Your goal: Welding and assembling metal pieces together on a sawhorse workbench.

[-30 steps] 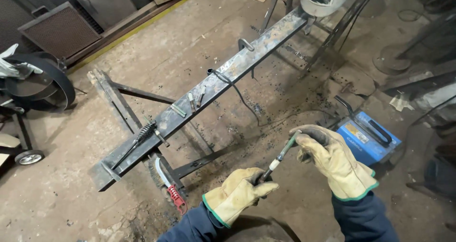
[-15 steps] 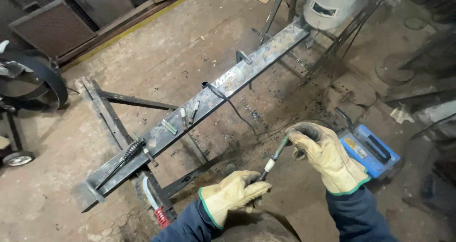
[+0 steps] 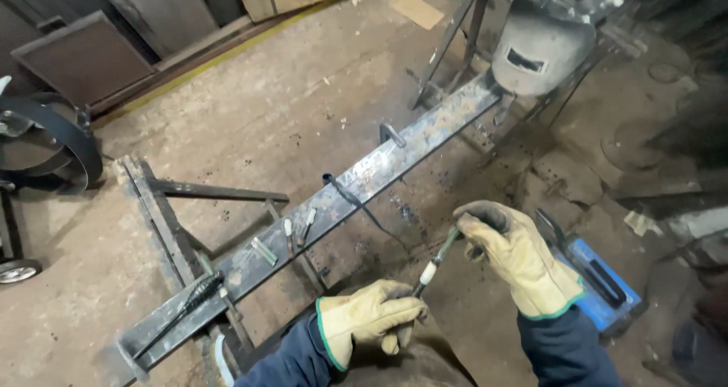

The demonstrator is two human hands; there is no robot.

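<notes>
- Both gloves have drifted lower right since the earlier frame.
- Left hand fisted, right hand pinching a thin rod between them (light, stiff; grip near its ends).

We note one flat cardboard piece on the concrete floor near the top edge, tan and rectangular, lying well apart from the steel beam. We can make out no labels, signs or screens anywhere else.
</notes>
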